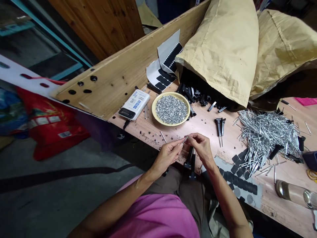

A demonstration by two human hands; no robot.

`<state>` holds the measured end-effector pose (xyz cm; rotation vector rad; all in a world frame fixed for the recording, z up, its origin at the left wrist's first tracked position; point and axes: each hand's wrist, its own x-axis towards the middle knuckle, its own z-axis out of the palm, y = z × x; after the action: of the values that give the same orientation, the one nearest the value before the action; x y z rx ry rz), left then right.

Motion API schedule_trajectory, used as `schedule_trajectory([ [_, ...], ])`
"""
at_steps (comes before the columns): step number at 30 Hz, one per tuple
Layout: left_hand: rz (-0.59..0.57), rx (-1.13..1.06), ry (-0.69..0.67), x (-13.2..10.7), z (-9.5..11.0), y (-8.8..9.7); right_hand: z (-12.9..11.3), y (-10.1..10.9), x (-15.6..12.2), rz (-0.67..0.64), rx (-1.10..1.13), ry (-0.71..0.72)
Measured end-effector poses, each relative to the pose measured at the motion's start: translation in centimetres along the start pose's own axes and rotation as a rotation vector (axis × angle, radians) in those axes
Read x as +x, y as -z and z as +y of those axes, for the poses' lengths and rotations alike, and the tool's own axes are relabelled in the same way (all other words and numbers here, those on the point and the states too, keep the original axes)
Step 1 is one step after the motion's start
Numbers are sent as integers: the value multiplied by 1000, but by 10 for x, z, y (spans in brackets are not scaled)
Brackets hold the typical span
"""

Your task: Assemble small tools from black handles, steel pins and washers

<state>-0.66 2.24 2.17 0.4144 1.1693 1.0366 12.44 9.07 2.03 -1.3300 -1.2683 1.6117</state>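
My left hand (169,153) pinches a thin metal rod (184,140) between thumb and fingers, above the table's front edge. Closed around the far end of that rod is my right hand (201,147); a small part may be at its tip, but the fingers hide it. Just beyond the hands a yellow bowl (154,114) holds many small metal nuts (170,109). Below my hands, black plastic pieces with metal rods (190,162) lie at the edge. Two more black pieces with rods (220,127) rest on the table to the right.
A heap of metal rods (269,138) covers the right side. Large tan sacks (223,46) stand at the back, one spilling black parts (195,94). A white digital device (135,104) sits left of the bowl. A glass bottle (293,193) lies at right, near black adhesive pads (237,180).
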Motion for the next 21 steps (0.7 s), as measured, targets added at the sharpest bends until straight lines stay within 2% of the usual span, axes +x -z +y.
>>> schedule_trajectory([
  [5,-41,-6,-2,3,-1,1,8,-2,-5,50,-129,170],
  [9,-44,1,-33,3,-4,-2,21,-5,-9,166,-377,479],
  [12,-21,9,-65,3,-4,-1,25,-3,-12,168,-494,654],
  [15,-122,-3,36,4,1,6,20,7,-13,63,-475,637],
  [18,-256,-13,161,5,8,13,11,19,-12,-64,-360,511],
  [21,-318,-12,203,4,13,17,4,27,-13,-182,-240,387],
])
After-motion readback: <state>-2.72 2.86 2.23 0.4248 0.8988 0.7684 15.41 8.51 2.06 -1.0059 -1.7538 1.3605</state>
